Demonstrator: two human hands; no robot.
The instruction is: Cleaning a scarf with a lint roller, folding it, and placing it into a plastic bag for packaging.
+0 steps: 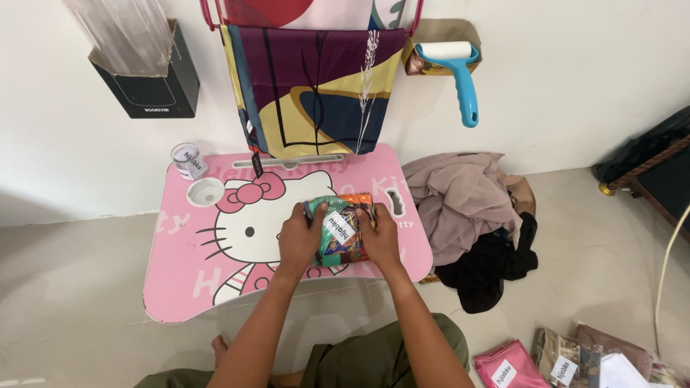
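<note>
Both hands were closed on a folded, multicoloured cloth packet with a white label, one on each side. With my left hand I had a grip on its left edge, thumb lying across the top. My right hand pinched the right edge, fingers curled over the upper corner. The packet lay flat on the pink tabletop, right of the middle, over the printed cartoon cat.

At the tabletop's far left corner stood a small clear cup with a label, and just beside it sat a round white cup hole. A patterned cloth in purple, yellow and dark blue hung from a pink rack against the wall, its lower edge reaching the back of the tabletop. A blue-handled lint roller hung on the wall to the right. A heap of beige and black cloth lay on the floor just right of the tabletop. More labelled packets lay on the floor near my right knee, well apart from my hands.
</note>
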